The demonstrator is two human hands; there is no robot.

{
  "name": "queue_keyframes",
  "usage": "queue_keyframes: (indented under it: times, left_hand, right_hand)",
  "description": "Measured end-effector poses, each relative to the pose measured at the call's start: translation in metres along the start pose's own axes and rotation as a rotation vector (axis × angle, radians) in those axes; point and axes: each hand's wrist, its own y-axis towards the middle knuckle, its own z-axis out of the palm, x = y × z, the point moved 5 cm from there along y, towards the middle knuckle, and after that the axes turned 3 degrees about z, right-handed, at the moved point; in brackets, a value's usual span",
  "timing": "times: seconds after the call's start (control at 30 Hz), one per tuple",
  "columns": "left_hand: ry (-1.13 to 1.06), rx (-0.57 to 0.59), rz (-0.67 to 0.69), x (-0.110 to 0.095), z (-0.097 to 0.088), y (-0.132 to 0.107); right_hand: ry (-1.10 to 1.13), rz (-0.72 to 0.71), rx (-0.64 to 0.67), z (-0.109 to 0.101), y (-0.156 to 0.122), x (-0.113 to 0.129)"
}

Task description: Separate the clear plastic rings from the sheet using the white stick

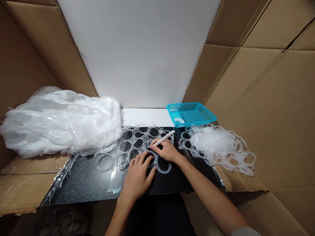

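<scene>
A sheet of joined translucent plastic rings (125, 146) lies spread over the black tabletop. My left hand (139, 171) rests on its near part, fingers spread and palm down, holding nothing. Just beyond it, my right hand (166, 150) is closed around a slim white pen-like tool (164, 138), held at a slant like a pencil. The tool's lower end points at the rings near my fingers; whether its tip touches them I cannot tell.
A large heap of clear plastic ring sheets (64, 121) stands at the left. At the right lies a tangled pile of ring-holed plastic (216, 142). Behind it sits a blue basket (194, 124) with a white ring (179, 120) inside. Cardboard walls (261, 98) flank the black table (91, 183).
</scene>
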Motion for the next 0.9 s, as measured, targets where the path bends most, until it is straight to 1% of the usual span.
queue_keyframes:
  times: [0.23, 0.3, 0.37, 0.47, 0.57, 0.63, 0.7, 0.77, 0.9]
  left_hand:
    - [0.017, 0.015, -0.012, -0.002, 0.000, 0.001]
    - [0.032, 0.008, -0.015, -0.002, 0.001, 0.002]
    - [0.053, 0.004, -0.024, -0.003, 0.002, 0.004]
    - [0.076, 0.015, -0.023, -0.004, 0.004, 0.006]
    - [0.078, 0.013, -0.014, -0.004, 0.004, 0.005]
    - [0.078, 0.006, -0.019, -0.003, 0.004, 0.004]
    - [0.077, 0.010, -0.019, -0.003, 0.004, 0.003]
    - [0.078, 0.019, -0.018, -0.003, 0.004, 0.003]
    - [0.088, 0.040, -0.013, -0.005, 0.006, 0.009]
  right_hand:
    - [-0.093, -0.031, 0.014, 0.002, -0.003, 0.003]
    - [-0.136, -0.106, 0.038, 0.004, -0.005, 0.006]
    - [-0.191, -0.222, 0.068, 0.007, -0.008, 0.009]
    - [-0.328, -0.370, 0.086, 0.014, -0.012, 0.012]
    - [-0.486, -0.426, 0.066, 0.016, -0.009, 0.009]
    - [-0.550, -0.419, 0.022, 0.010, -0.002, 0.007]
    - [-0.576, -0.394, -0.043, -0.004, 0.011, 0.006]
    - [-0.579, -0.366, -0.093, -0.022, 0.027, 0.005]
    - [-0.571, -0.328, -0.142, -0.060, 0.066, 0.005]
